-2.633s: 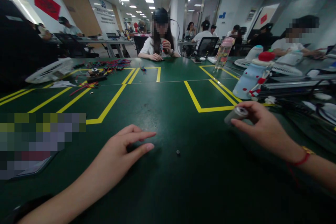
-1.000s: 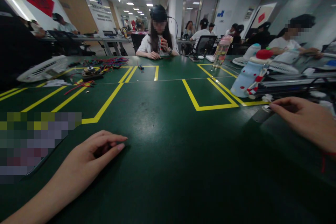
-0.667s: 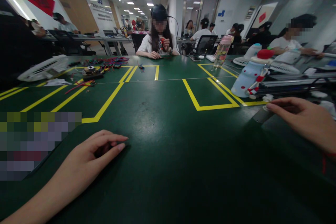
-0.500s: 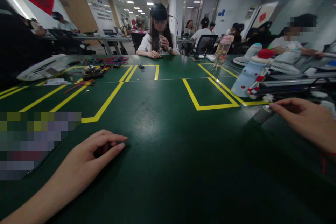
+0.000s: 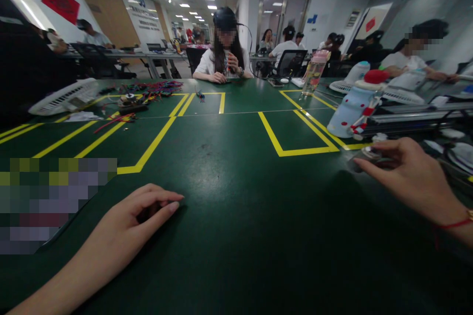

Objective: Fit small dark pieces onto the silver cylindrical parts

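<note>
Small gray tube (image 5: 364,156), round and smooth, is sitting in the right hand's (image 5: 410,177) fingers. Left hand (image 5: 133,219) is resting curled and narrow on the flat green counter (image 5: 240,206).

The table (image 5: 236,197) is showing a smooth dark green mat with a dull sheen, marked with glossy yellow tape lines (image 5: 151,147). The right hand (image 5: 410,177) is gripping a small cylinder (image 5: 364,156) that is looking like matt grey metal. The bottle (image 5: 351,106) beyond is presenting smooth, glossy plastic.
</note>
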The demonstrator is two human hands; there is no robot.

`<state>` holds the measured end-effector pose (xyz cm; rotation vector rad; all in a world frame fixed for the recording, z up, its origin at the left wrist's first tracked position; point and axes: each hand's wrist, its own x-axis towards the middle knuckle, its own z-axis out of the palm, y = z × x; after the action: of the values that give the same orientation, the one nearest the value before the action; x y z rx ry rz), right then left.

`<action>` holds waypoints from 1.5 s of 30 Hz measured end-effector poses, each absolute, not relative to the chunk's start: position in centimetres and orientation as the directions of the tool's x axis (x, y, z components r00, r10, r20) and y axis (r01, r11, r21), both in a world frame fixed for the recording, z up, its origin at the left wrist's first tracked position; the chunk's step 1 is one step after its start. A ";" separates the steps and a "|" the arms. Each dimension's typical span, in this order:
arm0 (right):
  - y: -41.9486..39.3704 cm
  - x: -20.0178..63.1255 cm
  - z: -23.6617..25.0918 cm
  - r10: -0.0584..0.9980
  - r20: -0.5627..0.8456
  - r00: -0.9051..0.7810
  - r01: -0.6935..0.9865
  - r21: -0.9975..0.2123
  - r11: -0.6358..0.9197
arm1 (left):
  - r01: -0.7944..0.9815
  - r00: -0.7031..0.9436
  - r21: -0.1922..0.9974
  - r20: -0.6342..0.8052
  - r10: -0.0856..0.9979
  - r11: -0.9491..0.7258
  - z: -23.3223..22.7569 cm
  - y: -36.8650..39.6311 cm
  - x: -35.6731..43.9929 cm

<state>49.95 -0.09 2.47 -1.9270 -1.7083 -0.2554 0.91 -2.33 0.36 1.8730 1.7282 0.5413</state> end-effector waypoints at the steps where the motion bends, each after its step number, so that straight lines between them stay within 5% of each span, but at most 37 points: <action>1: -0.3 48.2 2.5 0.857 0.502 0.114 0.938 -0.339 0.074 | 0.782 0.109 0.621 -0.061 0.992 -0.047 0.4 -2.3 0.9; 6: -1.7 37.7 2.7 0.789 0.503 -0.352 0.609 -0.517 0.601 | 0.785 0.144 0.614 -0.053 0.988 -0.081 0.0 -2.2 0.7; 12: -1.8 32.8 1.3 0.731 0.412 -0.544 0.476 -0.565 0.673 | 0.801 0.182 0.585 -0.037 0.983 -0.127 0.0 -2.0 0.6; 16: -1.9 33.2 0.0 0.824 0.330 -0.460 0.502 -0.669 0.548 | 0.793 0.216 0.597 -0.084 0.973 -0.125 1.8 -1.8 3.8; 25: -1.9 33.1 -0.8 0.872 0.269 -0.408 0.434 -0.784 0.445 | 0.531 0.438 0.739 0.178 0.881 -0.414 5.1 -1.4 13.3; 31: -1.8 33.1 0.1 0.859 0.285 -0.425 0.514 -0.705 0.488 | 0.589 0.389 0.723 0.136 0.911 -0.360 3.3 -1.0 11.4; 39: -1.1 33.8 1.1 0.868 0.368 -0.335 0.567 -0.657 0.497 | 0.712 0.494 0.511 0.122 0.861 -0.481 0.3 -1.3 12.0; 45: 0.6 43.7 2.8 0.940 0.342 0.000 0.832 -0.521 0.189 | 0.734 0.342 0.605 0.063 0.938 -0.308 2.1 -1.8 7.0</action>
<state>43.72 0.56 2.81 -1.6593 -1.8459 0.2219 6.97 -1.80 2.05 2.1333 1.4601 0.5671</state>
